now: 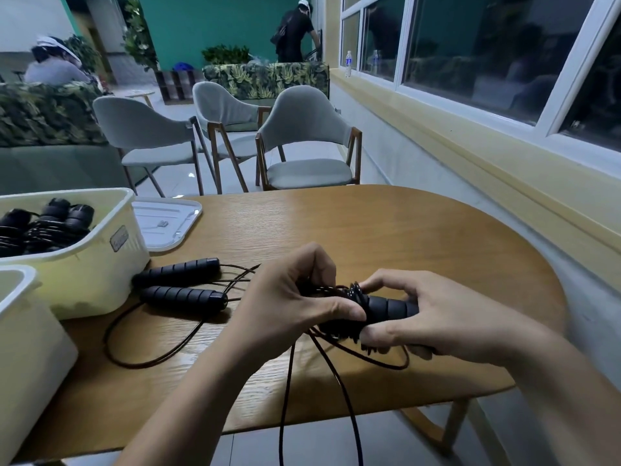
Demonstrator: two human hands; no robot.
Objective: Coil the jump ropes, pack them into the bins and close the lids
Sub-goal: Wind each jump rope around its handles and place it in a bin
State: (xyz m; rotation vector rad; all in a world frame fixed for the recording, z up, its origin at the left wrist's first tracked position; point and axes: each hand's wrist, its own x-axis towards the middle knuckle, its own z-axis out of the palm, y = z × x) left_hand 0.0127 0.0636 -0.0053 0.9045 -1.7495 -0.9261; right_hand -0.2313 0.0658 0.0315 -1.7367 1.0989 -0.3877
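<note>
The jump rope (389, 309) looks light, its thin cord springy and apt to unwind, so the ribbed foam handles seem the surest hold. It sits over the table (403, 230), the left hand (292, 297) clamping the wound turns and the right hand (420, 319) curled round a handle. A second rope (183, 295) lies loose at nine o'clock. At ten o'clock an open bin (84, 274) holds coiled ropes, its lid (168, 220) beyond. I cannot see into the nearer bin (30, 348).

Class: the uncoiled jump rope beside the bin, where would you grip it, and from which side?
By its two ribbed handles, from above: they lie side by side, nearly parallel; the bin crowds one end and cord trails from the other.
</note>
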